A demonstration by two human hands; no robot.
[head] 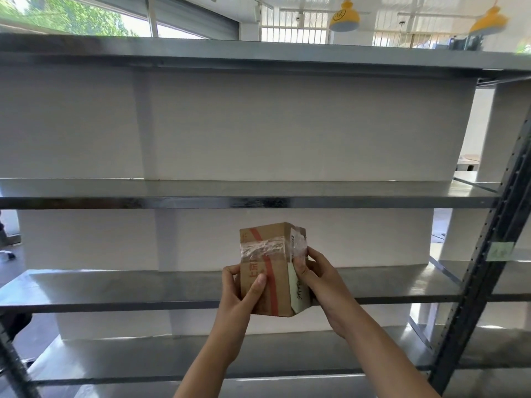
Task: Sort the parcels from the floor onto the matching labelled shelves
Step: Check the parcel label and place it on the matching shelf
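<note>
A small brown cardboard parcel [273, 262] with a red stripe, clear tape and a white label on its right side is held upright in front of the metal shelving. My left hand [240, 297] grips its left face, thumb on the front. My right hand [317, 280] holds its right side over the label. The parcel hangs in the air in front of a grey shelf board [115, 288], not resting on it. A green label [501, 250] is stuck on the dark upright post at the right; its writing is unreadable.
The shelving has several grey metal boards, including one at eye level [201, 193] and a lower one [129, 360]. A dark perforated post [488, 268] rises on the right, another at the lower left [14, 366]. A white wall panel sits behind the shelves.
</note>
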